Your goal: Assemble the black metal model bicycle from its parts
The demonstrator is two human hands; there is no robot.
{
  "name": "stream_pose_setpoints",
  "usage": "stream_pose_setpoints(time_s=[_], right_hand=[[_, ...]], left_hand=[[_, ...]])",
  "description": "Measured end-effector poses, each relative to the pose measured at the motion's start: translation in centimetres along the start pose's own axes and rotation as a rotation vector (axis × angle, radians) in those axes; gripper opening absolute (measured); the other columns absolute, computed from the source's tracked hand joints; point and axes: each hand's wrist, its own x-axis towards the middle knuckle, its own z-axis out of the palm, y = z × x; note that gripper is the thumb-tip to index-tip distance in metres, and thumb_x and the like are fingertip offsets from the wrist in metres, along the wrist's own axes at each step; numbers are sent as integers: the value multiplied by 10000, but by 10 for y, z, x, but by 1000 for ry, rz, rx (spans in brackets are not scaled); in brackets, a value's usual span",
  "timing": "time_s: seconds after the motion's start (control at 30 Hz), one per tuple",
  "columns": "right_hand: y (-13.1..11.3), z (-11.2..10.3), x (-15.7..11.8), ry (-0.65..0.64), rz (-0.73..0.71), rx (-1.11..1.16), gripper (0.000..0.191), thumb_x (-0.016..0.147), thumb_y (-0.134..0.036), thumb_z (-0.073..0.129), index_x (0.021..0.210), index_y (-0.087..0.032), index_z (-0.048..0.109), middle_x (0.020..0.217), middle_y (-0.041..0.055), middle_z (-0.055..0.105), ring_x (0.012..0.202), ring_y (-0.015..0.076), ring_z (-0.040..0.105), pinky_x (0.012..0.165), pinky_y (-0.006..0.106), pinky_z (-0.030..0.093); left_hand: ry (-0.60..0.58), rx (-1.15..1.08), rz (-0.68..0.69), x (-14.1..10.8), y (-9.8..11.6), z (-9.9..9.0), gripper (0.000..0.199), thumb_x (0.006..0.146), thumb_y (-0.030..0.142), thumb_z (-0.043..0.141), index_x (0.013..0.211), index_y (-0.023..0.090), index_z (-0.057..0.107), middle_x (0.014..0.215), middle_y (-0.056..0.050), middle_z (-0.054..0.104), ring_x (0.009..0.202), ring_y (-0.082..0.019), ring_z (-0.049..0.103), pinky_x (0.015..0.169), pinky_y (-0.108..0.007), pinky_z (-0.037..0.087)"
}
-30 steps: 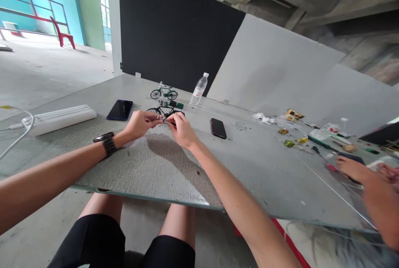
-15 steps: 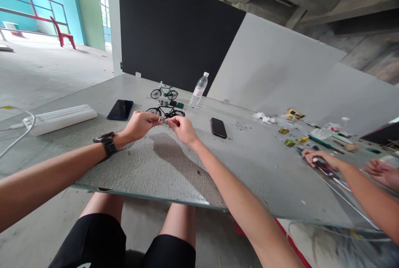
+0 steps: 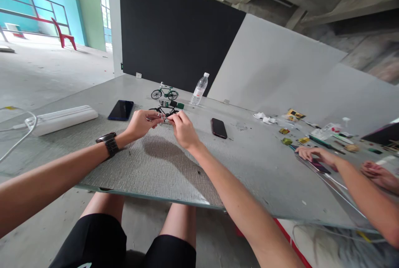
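Observation:
My left hand [image 3: 144,121], with a dark watch [image 3: 109,142] on its wrist, is closed in a pinch above the table. Facing it, my right hand [image 3: 183,127] pinches too, and the fingertips almost meet. Between them is a small silvery part [image 3: 163,117], too small to name. Just behind the fingers stands a black model bicycle [image 3: 165,110], partly hidden by my hands. Small green and black pieces [image 3: 176,104] lie right behind it. Farther back a green model bicycle [image 3: 165,92] stands upright.
A water bottle [image 3: 200,89] stands near the wall. Phones lie left [image 3: 121,110] and right [image 3: 218,128] of my hands. At far left is a white power strip [image 3: 64,120] with a cable. On the right, a co-worker's hand [image 3: 316,156] rests at another phone among scattered small parts.
My hands have shifted slightly, and the right one sits a little lower, its fingers turned differently at the small part. The co-worker's hand on the right has moved a little left.

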Motion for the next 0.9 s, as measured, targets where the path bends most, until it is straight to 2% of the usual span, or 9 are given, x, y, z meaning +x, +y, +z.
stream_pose_setpoints(time_s=[0.1, 0.2, 0.33, 0.4, 0.47, 0.6, 0.7, 0.8, 0.9], right_hand=[[-4, -1, 1, 33, 41, 15, 222, 1006, -186, 429, 1017, -185, 651, 973, 93, 582, 925, 213, 592, 846, 355, 495], [-4, -2, 5, 41, 176, 164, 175, 987, -236, 507, 940, -187, 669, 932, 74, 625, 842, 187, 599, 786, 327, 489], [4, -3, 10, -112, 438, 538, 235, 925, -390, 622, 874, -166, 668, 709, 11, 607, 649, 146, 553, 615, 272, 442], [7, -3, 11, -172, 492, 657, 300, 915, -453, 622, 885, -158, 664, 679, -1, 590, 615, 135, 535, 587, 264, 431], [8, -2, 10, -146, 446, 617, 291, 924, -447, 611, 906, -160, 661, 739, 15, 614, 657, 141, 559, 627, 275, 459], [3, -4, 8, -12, 184, 314, 144, 956, -290, 576, 1024, -178, 634, 1033, 89, 611, 901, 182, 619, 821, 328, 512], [0, -4, 5, -15, 35, 126, 175, 1004, -215, 460, 1059, -179, 623, 1047, 104, 569, 974, 207, 602, 883, 356, 504], [-2, -2, 2, 1, -6, -16, 229, 1013, -182, 411, 1045, -185, 638, 1002, 102, 568, 1000, 233, 576, 901, 377, 488], [-6, -1, 2, 49, 40, -6, 226, 1004, -169, 422, 1022, -191, 645, 995, 99, 577, 966, 225, 581, 874, 367, 488]], left_hand=[[-8, 18, 19, -1, -1, 0, 205, 833, 338, 713, 837, 145, 780, 579, -11, 656, 488, -101, 533, 499, -209, 424], [7, 69, 60, -2, -2, -1, 219, 846, 344, 707, 913, 156, 797, 588, -11, 667, 488, -103, 519, 509, -218, 425], [-2, 132, 180, -2, 0, -5, 208, 869, 306, 673, 968, 180, 805, 780, -59, 772, 608, -132, 614, 612, -239, 487], [-19, 148, 219, 0, 1, -6, 210, 881, 302, 652, 975, 191, 804, 857, -69, 790, 676, -147, 652, 660, -250, 507], [-25, 141, 182, 1, 2, -5, 223, 878, 326, 661, 983, 186, 800, 797, -57, 781, 626, -141, 641, 619, -244, 502], [-5, 102, 45, 1, 3, -4, 256, 855, 368, 699, 970, 159, 792, 699, -42, 745, 490, -114, 574, 516, -231, 466], [-17, 60, 7, 1, 0, -3, 254, 839, 378, 717, 941, 158, 790, 708, -48, 746, 497, -116, 585, 517, -229, 479], [-46, -16, -26, 0, -3, -1, 260, 825, 387, 726, 927, 156, 788, 776, -67, 766, 497, -115, 598, 502, -226, 494], [-28, -45, -40, 0, -3, 1, 262, 817, 387, 733, 914, 149, 784, 786, -75, 769, 483, -113, 592, 481, -222, 484]])
